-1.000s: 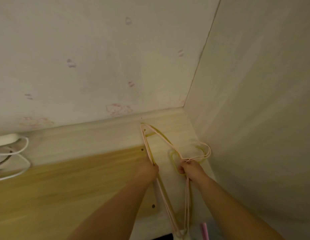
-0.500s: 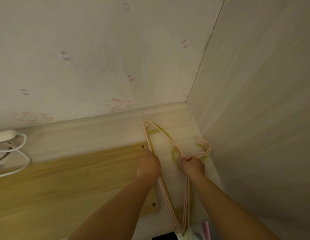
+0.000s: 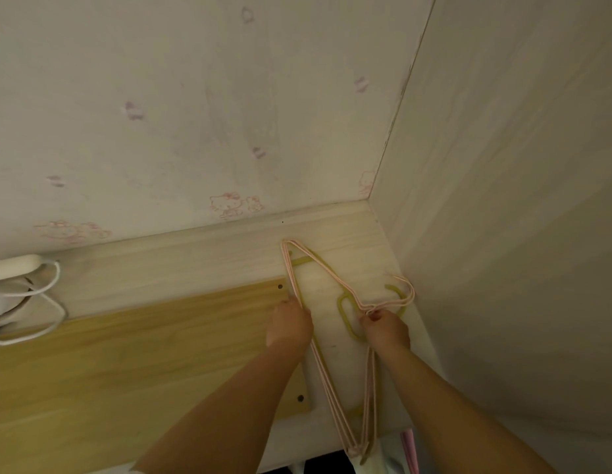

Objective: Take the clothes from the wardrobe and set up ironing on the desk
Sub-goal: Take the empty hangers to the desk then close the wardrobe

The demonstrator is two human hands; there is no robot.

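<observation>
The wallpapered wall (image 3: 181, 107) is filling the upper left, from nine o'clock round to twelve, and a plain pale panel (image 3: 513, 234) is rising along the right, from one to five o'clock. Faint pink cartoon-cat prints are showing on the wallpaper; no writing can be read anywhere. Below them the table (image 3: 181, 271) is lying across the lower half, pale at the back, with a yellower wooden board (image 3: 109, 364) screwed on toward seven o'clock.

At nine o'clock a white power strip (image 3: 14, 266) with a looping white cord (image 3: 48, 319) is sitting on the table.

No clothes are appearing in view, apart from a pale bit of something at the bottom edge that cannot be made out. The task's things here are the bare hangers: a bundle of thin pink hangers (image 3: 327, 378) is lying over an olive-green hanger (image 3: 345, 316) in the table's corner, around four to five o'clock. Their long axis is running from the near edge at six o'clock away toward twelve, hooks curling toward the right panel at three o'clock.

The left hand (image 3: 291, 325) is curling round the pink bundle's left bar. The right hand (image 3: 385, 325) is pinching the bundle at its neck, just below the hooks. Both hands are already on the bundle, so neither is nearer; the hooks are lying just beyond the right hand, toward one o'clock.
</observation>
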